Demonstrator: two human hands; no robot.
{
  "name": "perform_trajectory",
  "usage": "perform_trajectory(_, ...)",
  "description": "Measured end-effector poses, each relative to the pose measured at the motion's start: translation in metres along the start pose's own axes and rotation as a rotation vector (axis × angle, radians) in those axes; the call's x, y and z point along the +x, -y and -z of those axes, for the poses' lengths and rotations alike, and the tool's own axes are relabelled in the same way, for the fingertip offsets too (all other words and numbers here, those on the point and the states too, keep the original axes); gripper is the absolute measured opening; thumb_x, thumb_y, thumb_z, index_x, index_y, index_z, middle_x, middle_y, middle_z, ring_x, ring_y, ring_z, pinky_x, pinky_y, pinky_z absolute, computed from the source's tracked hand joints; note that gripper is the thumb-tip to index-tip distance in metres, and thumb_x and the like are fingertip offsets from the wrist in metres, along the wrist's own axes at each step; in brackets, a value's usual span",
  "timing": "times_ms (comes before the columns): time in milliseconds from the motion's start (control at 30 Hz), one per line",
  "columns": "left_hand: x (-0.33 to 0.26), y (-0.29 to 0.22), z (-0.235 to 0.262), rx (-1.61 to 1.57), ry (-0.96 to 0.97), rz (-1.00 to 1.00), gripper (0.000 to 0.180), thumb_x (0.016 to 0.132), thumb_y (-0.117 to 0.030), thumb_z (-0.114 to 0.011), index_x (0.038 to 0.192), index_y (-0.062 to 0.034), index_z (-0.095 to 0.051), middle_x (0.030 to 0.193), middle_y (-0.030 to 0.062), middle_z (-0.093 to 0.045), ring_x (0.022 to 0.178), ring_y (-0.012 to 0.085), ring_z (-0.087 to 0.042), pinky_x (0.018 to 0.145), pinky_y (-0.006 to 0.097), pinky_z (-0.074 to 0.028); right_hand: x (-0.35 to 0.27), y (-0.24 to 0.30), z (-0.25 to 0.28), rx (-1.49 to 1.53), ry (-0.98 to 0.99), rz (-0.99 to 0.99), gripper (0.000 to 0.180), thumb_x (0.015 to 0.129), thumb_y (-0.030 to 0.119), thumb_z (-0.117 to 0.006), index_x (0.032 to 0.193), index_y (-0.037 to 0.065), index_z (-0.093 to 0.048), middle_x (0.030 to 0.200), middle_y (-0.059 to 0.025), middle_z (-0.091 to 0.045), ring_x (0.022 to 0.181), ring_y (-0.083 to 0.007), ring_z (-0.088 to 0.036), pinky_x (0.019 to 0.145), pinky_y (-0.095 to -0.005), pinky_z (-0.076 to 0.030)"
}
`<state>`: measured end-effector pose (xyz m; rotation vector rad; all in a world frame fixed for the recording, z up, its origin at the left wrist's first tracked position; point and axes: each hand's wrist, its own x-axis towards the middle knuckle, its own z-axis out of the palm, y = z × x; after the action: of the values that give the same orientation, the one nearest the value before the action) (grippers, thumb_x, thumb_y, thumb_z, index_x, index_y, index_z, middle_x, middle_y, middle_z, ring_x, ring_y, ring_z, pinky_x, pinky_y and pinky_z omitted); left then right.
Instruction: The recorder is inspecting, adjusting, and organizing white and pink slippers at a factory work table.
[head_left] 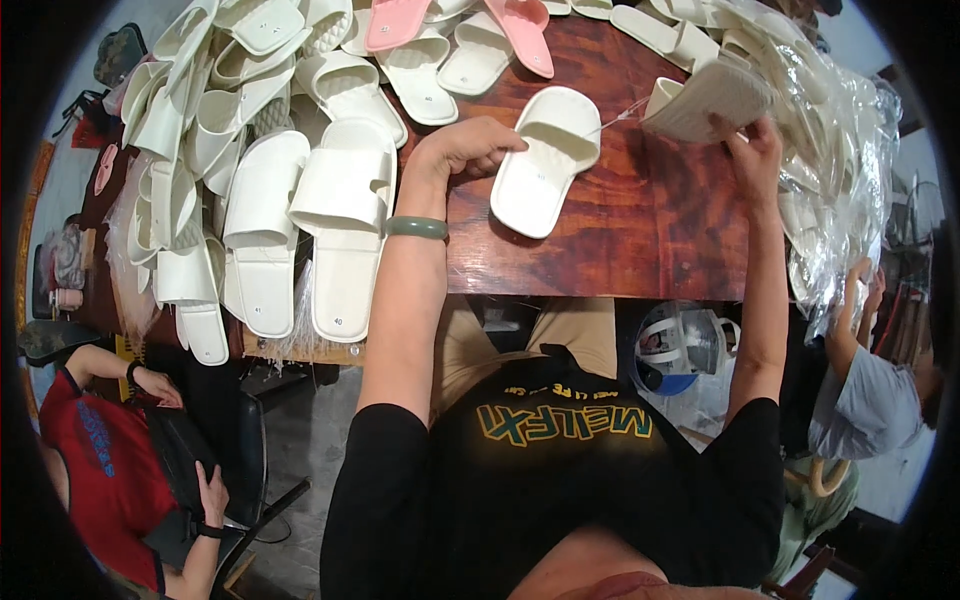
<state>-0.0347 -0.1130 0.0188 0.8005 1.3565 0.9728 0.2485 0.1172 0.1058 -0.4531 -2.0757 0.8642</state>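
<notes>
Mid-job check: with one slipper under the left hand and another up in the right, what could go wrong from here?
1. The left hand only rests on the edge of the white slipper; a pull might slide it across the wooden table.
2. The right hand holds the raised slipper beside the clear bags, which it could snag.
3. The white slipper pile overhangs the table's near edge; a nudge may drop some.

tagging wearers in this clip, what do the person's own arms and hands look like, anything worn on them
Both arms are bare from short black sleeves down. The left hand has a smooth jade-green bangle around its wrist. The right hand shows no glove, watch or band, and no rings are visible on the fingers of either hand.
</notes>
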Motion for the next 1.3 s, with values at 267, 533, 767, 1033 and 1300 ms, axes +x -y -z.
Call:
perform_trajectory(267,-0.005,-0.01,-0.017,0.25,-0.143,0.131,0.037,0.085,-0.026,-0.056,0.052,-0.0131,-0.045,0.044,-0.0063,-0.033,0.036,0.0053,-0.024,0.035,0.024,-0.014,-0.099,-0.024,-0.007,-0.068,0.691,0.023,0.048,0.063,-0.021,-0.031,0.098,0.001,-0.055,0.118,-0.0127,-0.056,0.127,-0.0305,-0.04,0.104,-0.0369,-0.03)
perform_trajectory(533,-0.014,-0.014,-0.028,0.467,-0.079,0.074,0.046,0.082,-0.048,-0.06,0.065,-0.0059,-0.061,0.044,-0.0081,-0.031,0.036,0.0041,-0.022,0.035,0.023,-0.015,-0.083,-0.035,-0.038,0.078,0.589,-0.052,0.037,0.066,-0.019,-0.034,0.09,-0.003,-0.058,0.1,-0.0112,-0.064,0.099,-0.02,-0.059,0.089,-0.0279,-0.043)
perform_trajectory(767,-0.01,-0.027,-0.023,-0.507,0.127,-0.418,0.031,0.095,-0.03,-0.043,0.084,-0.0046,-0.056,0.054,-0.0077,-0.026,0.044,0.0052,-0.023,0.042,0.021,-0.022,-0.09,0.037,-0.094,0.426,0.305,-0.277,0.031,0.087,0.006,-0.056,0.117,-0.001,-0.051,0.109,-0.0106,-0.06,0.103,-0.016,-0.056,0.087,-0.0268,-0.044)
perform_trajectory(1033,0.014,-0.017,-0.049,-0.946,0.412,-0.593,0.021,0.095,-0.017,-0.044,0.099,0.0009,-0.053,0.064,-0.005,-0.029,0.055,0.0066,-0.028,0.051,0.02,-0.026,-0.086,0.076,-0.164,1.096,0.5,-0.767,0.04,0.089,0.016,-0.056,0.12,-0.006,-0.044,0.103,-0.0077,-0.059,0.084,-0.0104,-0.059,0.075,-0.0223,-0.048)
perform_trajectory(1300,0.011,-0.021,-0.052,-0.502,-0.006,-0.795,0.029,0.096,-0.017,-0.042,0.112,0.0049,-0.052,0.076,-0.001,-0.046,0.077,0.0133,-0.05,0.073,0.023,-0.041,-0.11,0.061,-0.119,-0.192,0.144,0.154,0.012,0.087,0.009,-0.056,0.095,0.003,-0.062,0.08,-0.0109,-0.063,0.067,-0.0237,-0.062,0.058,-0.0297,-0.048)
